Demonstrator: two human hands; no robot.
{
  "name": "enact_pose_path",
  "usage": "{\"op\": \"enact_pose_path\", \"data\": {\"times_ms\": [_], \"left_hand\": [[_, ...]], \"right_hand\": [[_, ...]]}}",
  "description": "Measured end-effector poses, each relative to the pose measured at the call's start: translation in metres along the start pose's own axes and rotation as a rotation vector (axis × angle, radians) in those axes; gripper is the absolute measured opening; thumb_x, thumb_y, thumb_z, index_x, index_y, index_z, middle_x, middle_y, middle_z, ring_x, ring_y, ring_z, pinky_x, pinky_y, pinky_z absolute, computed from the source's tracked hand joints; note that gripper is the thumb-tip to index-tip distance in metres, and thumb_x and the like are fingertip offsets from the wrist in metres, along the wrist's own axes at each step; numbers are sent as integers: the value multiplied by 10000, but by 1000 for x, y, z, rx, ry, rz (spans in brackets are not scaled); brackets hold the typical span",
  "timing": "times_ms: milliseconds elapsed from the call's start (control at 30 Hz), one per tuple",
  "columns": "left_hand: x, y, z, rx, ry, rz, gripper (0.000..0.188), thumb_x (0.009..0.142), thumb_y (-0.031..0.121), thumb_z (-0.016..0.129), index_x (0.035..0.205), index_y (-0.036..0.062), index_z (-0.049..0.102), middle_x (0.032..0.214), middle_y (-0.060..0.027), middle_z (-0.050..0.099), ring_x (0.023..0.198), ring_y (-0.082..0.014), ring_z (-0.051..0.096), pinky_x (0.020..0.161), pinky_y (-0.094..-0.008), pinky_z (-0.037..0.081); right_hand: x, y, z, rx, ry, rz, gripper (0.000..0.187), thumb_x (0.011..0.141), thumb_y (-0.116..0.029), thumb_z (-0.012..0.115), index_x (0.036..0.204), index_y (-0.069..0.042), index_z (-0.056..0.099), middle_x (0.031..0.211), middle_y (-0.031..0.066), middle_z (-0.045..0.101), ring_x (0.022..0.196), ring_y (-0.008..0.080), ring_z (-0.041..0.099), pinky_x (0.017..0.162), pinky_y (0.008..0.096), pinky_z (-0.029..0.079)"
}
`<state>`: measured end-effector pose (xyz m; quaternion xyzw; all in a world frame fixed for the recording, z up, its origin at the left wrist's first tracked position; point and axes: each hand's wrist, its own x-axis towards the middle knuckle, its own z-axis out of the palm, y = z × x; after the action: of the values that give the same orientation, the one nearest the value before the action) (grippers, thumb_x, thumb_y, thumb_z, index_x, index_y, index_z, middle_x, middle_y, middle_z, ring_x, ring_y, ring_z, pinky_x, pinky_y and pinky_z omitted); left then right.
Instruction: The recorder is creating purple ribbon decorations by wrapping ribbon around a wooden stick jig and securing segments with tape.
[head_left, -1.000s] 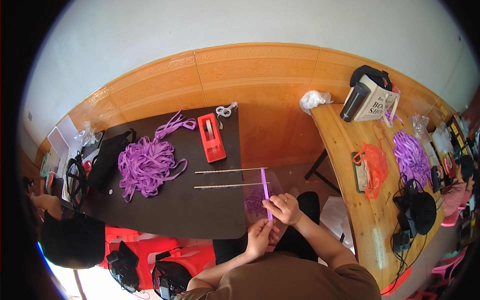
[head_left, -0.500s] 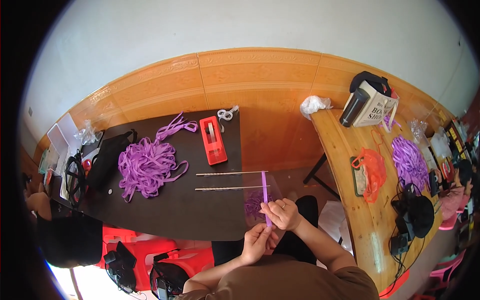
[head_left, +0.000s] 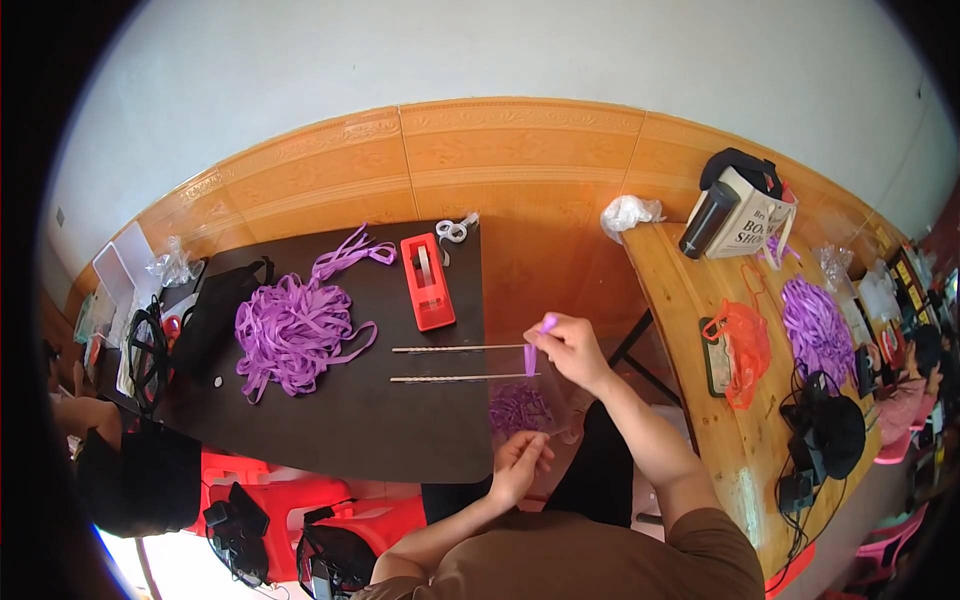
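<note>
My right hand (head_left: 570, 352) is closed, pinching a purple ribbon (head_left: 530, 360) beside the free ends of two thin rods. The ribbon crosses the far rod (head_left: 465, 349) and reaches down to the near rod (head_left: 465, 378). Both rods lie parallel on the dark table (head_left: 340, 435) and stick out past its right edge. Lower down, above my lap, my left hand (head_left: 518, 468) is loosely curled with nothing visible in it. Beneath the rod ends, a clear container (head_left: 555, 408) holds short purple ribbon pieces (head_left: 515, 405).
A heap of purple ribbon (head_left: 292, 335), a red tape dispenser (head_left: 427, 282) and white-handled scissors (head_left: 452, 232) lie on the dark table. The wooden table (head_left: 690, 330) at right bears a bag, another ribbon heap and cables. Red stools (head_left: 355, 530) stand at lower left; another person's arm (head_left: 90, 418) shows at far left.
My right hand has moved up and away from me, carrying the ribbon end over the far rod. My left hand has let go of the ribbon and stays low.
</note>
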<state>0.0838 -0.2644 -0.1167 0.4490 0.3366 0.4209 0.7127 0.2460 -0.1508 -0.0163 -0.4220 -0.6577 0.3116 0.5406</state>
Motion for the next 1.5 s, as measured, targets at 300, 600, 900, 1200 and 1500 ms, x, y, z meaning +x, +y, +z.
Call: {"op": "enact_pose_path", "data": {"times_ms": [300,600,900,1200,1500], "left_hand": [[73,-4,0,-55,271,67,181,932,167,514,993,18,595,813,-43,632,618,-73,553,551,-193,410],[113,-4,3,-126,386,233,174,907,74,527,1059,12,584,870,-22,611,740,-71,560,621,-199,424],[139,0,12,83,496,629,260,877,-19,514,1129,6,574,1077,-67,557,914,-139,559,788,-239,474],[120,-7,-1,-163,294,297,130,878,49,544,922,-13,649,845,-38,628,755,-98,564,651,-201,436],[107,-12,-8,-323,245,188,149,872,33,516,926,-15,647,903,-107,662,819,-165,618,739,-264,488]], "right_hand": [[32,57,-8,180,-203,418,163,834,-133,667,730,-11,697,547,-5,542,462,42,442,427,190,323],[33,79,-8,444,-247,646,190,837,-154,669,740,8,691,593,4,573,485,50,453,428,188,317],[2,125,-1,781,-188,914,139,856,-113,608,842,22,638,681,39,594,544,95,521,445,202,372],[-68,99,7,979,-73,832,179,841,-21,556,1012,-10,609,819,76,633,630,146,586,575,241,476],[-102,60,25,722,61,593,237,882,-93,562,1104,-12,571,926,78,636,774,126,611,693,229,485]]}}
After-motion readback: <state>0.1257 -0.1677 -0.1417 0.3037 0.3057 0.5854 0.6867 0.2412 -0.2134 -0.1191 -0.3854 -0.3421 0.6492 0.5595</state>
